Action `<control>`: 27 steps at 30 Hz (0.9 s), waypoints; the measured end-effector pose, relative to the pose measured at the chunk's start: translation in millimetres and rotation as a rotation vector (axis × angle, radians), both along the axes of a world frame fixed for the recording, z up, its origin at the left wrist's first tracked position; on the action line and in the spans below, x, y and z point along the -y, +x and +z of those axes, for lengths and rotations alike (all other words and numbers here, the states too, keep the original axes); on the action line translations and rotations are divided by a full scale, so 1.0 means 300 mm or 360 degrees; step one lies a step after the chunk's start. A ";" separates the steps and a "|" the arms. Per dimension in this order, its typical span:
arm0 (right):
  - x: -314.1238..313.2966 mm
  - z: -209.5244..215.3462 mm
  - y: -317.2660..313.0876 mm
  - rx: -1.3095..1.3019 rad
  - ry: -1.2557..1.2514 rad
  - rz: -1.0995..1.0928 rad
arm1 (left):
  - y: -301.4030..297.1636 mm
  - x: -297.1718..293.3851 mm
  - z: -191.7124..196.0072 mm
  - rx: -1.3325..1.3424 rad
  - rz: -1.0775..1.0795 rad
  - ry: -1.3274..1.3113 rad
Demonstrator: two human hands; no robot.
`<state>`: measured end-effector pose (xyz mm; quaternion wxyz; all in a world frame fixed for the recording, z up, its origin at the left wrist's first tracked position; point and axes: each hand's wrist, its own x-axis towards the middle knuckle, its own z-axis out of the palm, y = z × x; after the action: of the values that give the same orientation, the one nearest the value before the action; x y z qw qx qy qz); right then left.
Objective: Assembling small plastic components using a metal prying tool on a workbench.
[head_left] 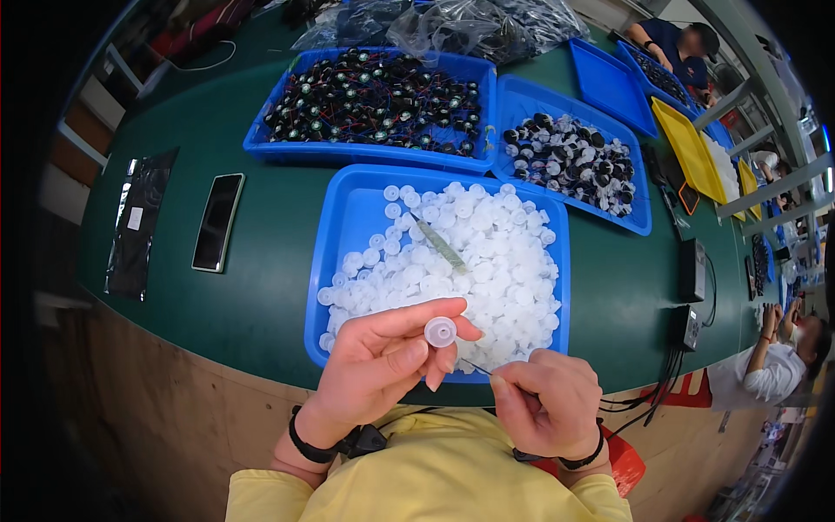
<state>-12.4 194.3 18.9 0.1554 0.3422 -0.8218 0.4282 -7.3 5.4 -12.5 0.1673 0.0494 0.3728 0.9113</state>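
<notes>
The left hand [378,361] pinches a small white plastic cap [440,331] between thumb and fingertips, holding it just over the near edge of the blue tray of white caps [348,217], with its round open face turned up toward the camera. The right hand [546,402] is curled closed around a thin metal tool [476,366], probably tweezers or a pin, whose tip points toward the cap and ends just below it; whether the tip touches the cap cannot be told. Both wrists wear dark bands, and yellow sleeves [417,487] come up from below the tray.

The tray sits on a green counter [261,287] and is heaped with loose white caps [487,261] that fill its right and middle parts, leaving bare blue floor at its far left corner. A slim greenish stick [441,247] lies slantwise on top of the heap.

Beyond the tray, a second blue tray [287,143] holds dark round parts with thin wires [374,96]. To the right of that one, a third blue tray [513,96] holds mixed black and white pieces [570,161]. Clear plastic bags [452,26] lie farther back still.

Left of the cap tray, a dark phone [217,222] lies flat on the counter, and farther left a black glossy pouch [139,222]. Right of the tray, small black boxes with cables [691,270] sit near the counter edge. Other people [774,365] work at the far right.
</notes>
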 end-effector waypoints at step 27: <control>0.043 0.029 -0.015 -0.0126 0.0221 0.0062 | 0.013 0.026 -0.016 -0.0215 -0.0113 -0.0217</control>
<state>-16.8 181.2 27.5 0.1552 0.3847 -0.8359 0.3593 -3.5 -2.4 -17.4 0.1769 0.1125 0.4425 0.8719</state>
